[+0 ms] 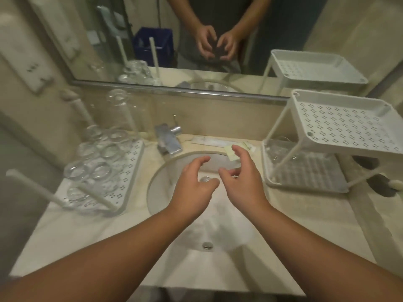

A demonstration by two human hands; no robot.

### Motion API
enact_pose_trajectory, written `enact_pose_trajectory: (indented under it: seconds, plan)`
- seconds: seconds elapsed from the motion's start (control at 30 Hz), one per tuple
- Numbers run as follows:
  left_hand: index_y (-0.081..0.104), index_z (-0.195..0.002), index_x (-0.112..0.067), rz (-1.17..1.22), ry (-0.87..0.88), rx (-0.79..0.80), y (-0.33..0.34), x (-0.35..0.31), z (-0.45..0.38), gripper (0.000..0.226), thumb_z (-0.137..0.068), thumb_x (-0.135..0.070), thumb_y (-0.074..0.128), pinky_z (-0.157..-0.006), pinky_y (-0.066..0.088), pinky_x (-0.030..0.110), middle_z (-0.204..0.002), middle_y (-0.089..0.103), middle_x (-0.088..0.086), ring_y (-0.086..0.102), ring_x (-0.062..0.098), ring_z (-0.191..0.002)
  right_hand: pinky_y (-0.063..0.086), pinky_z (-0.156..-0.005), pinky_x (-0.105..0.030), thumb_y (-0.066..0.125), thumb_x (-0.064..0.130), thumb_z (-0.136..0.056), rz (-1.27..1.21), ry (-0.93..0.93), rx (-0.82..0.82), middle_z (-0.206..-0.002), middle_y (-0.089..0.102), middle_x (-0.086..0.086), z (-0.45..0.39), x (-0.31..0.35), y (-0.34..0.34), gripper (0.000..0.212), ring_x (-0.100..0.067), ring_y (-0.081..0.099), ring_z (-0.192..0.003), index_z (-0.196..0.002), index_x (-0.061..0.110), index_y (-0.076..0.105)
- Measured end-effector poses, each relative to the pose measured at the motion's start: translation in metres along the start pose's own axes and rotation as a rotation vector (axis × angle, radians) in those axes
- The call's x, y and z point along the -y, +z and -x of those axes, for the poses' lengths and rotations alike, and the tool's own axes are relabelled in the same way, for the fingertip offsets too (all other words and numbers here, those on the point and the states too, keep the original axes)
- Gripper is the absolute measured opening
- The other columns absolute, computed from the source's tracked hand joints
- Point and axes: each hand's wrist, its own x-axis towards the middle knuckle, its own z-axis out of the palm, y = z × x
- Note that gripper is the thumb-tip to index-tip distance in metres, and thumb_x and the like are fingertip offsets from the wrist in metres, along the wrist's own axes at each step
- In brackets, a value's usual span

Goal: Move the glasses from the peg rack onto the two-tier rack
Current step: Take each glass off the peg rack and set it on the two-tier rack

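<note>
Clear glasses [96, 158] on peg rack [128, 171], blurred, count unclear.

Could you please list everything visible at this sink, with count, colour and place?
peg rack: one, white, counter left of the basin.
glasses: several, exact count unclear, clear, clustered on the peg rack.
two-tier rack: one, white, counter right of the basin; top tier bare.
glass: apparently one, clear, lower tier of the two-tier rack.
basin: one, white, centre.
faucet: one, chrome, behind the basin.
packets: a few, pale, counter behind the basin.
mirror: one, back wall.
left hand: over the basin, fingers loosely curled, holding nothing.
right hand: over the basin, fingers loosely curled, holding nothing.
</note>
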Motion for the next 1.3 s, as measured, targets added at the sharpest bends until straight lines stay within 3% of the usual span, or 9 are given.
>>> enact_pose_trajectory:
  seconds: [0.2, 0.33, 0.47, 0.6, 0.73, 0.87, 1.13, 1.23, 1.3]
  plan:
    - [0.035, -0.148, -0.047, -0.033, 0.121, -0.146, -0.069, -0.009, 0.017, 0.075, -0.079, -0.028, 0.059, -0.086, 0.057, 0.033, -0.162, 0.015, -0.02, 0.07, 0.007, -0.096, 0.045, -0.091, -0.018, 0.063, 0.041, -0.083, -0.052, -0.093, 0.094, -0.14, 0.046, 0.018, -0.007, 0.054, 0.055, 0.068, 0.002, 0.051, -0.115, -0.14, 0.053, 0.028]
    - [0.046, -0.141, -0.036, -0.081, 0.165, -0.275, -0.108, -0.01, 0.02, 0.061, -0.087, -0.014, 0.064, -0.068, 0.048, 0.01, -0.143, 0.039, -0.011, 0.067, -0.001, -0.078, 0.04, -0.095, -0.015, 0.063, 0.037, -0.086, -0.026, -0.163, 0.155, -0.138, 0.048, 0.022, -0.014, 0.085, 0.083, 0.068, 0.006, 0.047, -0.119, -0.142, 0.052, 0.028]
    - [0.052, -0.13, -0.036, -0.096, 0.138, -0.37, -0.143, -0.013, 0.019, 0.049, -0.088, -0.015, 0.064, -0.065, 0.043, 0.004, -0.13, 0.048, -0.011, 0.062, -0.001, -0.074, 0.043, -0.094, -0.023, 0.065, 0.028, -0.087, 0.039, -0.21, 0.17, -0.129, 0.053, 0.007, -0.028, 0.111, 0.108, 0.056, -0.011, 0.053, -0.115, -0.138, 0.031, 0.043]
    - [0.054, -0.13, -0.031, -0.108, 0.164, -0.417, -0.176, -0.026, 0.009, 0.048, -0.087, -0.013, 0.065, -0.072, 0.047, 0.015, -0.129, 0.053, -0.005, 0.06, -0.001, -0.071, 0.044, -0.094, -0.027, 0.065, 0.025, -0.087, 0.082, -0.243, 0.227, -0.128, 0.051, -0.001, -0.047, 0.14, 0.128, 0.055, -0.019, 0.052, -0.114, -0.138, 0.024, 0.045]
    - [0.053, -0.131, -0.034, -0.097, 0.154, -0.425, -0.207, -0.045, -0.009, 0.048, -0.088, -0.018, 0.066, -0.07, 0.051, 0.029, -0.126, 0.054, -0.008, 0.062, 0.007, -0.084, 0.041, -0.101, -0.032, 0.065, 0.028, -0.088, 0.146, -0.289, 0.271, -0.136, 0.048, -0.004, -0.072, 0.168, 0.144, 0.061, -0.02, 0.048, -0.121, -0.143, 0.023, 0.04]
    - [0.053, -0.131, -0.036, -0.177, 0.128, -0.421, -0.232, -0.054, -0.032, 0.047, -0.089, -0.022, 0.069, -0.066, 0.058, 0.03, -0.12, 0.055, -0.011, 0.062, 0.004, -0.086, 0.039, -0.104, -0.035, 0.065, 0.03, -0.088, 0.23, -0.302, 0.303, -0.141, 0.044, -0.007, -0.095, 0.185, 0.159, 0.064, -0.025, 0.045, -0.125, -0.146, 0.021, 0.038]
    - [0.044, -0.144, -0.026, -0.289, 0.007, -0.424, -0.257, -0.035, -0.09, 0.066, -0.085, -0.023, 0.075, -0.052, 0.044, 0.016, -0.124, 0.056, -0.003, 0.059, 0.002, -0.078, 0.042, -0.105, -0.034, 0.072, 0.032, -0.085, 0.241, -0.263, 0.262, -0.147, 0.045, 0.001, -0.138, 0.196, 0.189, 0.069, -0.018, 0.047, -0.13, -0.145, 0.025, 0.039]
    - [0.034, -0.151, -0.024, -0.353, -0.026, -0.405, -0.259, -0.025, -0.109, 0.078, -0.085, -0.021, 0.075, -0.061, 0.055, 0.028, -0.112, 0.058, -0.009, 0.066, 0.012, -0.078, 0.036, -0.103, -0.03, 0.073, 0.035, -0.084, 0.286, -0.271, 0.262, -0.149, 0.043, 0.0, -0.155, 0.195, 0.199, 0.074, -0.019, 0.044, -0.134, -0.147, 0.024, 0.036]
    - [0.027, -0.155, -0.023, -0.421, -0.048, -0.386, -0.26, -0.019, -0.123, 0.084, -0.086, -0.021, 0.075, -0.078, 0.059, 0.037, -0.138, 0.054, 0.003, 0.068, 0.022, -0.097, 0.037, -0.104, -0.032, 0.073, 0.038, -0.084, 0.32, -0.28, 0.278, -0.15, 0.041, -0.001, -0.166, 0.195, 0.206, 0.078, -0.021, 0.043, -0.134, -0.149, 0.024, 0.032]
